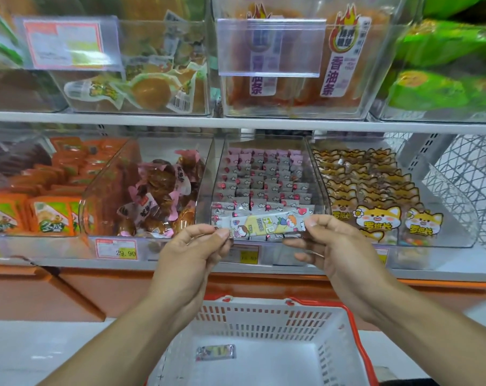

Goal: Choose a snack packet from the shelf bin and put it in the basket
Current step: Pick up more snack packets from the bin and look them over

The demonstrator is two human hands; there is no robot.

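Pinching snack packet (pixel 269 223) ends, left hand (pixel 197 246), right hand (pixel 336 246); long axis horizontal, right end tilted up.

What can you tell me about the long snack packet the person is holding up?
The snack packet is a long, thin, shiny wrapper, pale yellow and white, with cartoon children printed on it. It looks like sealed plastic film. It is held lying sideways, slightly tilted, in front of the clear bin of small grey and pink packets. The left hand pinches its left end and the right hand pinches its right end. It hangs above the basket, not inside it.
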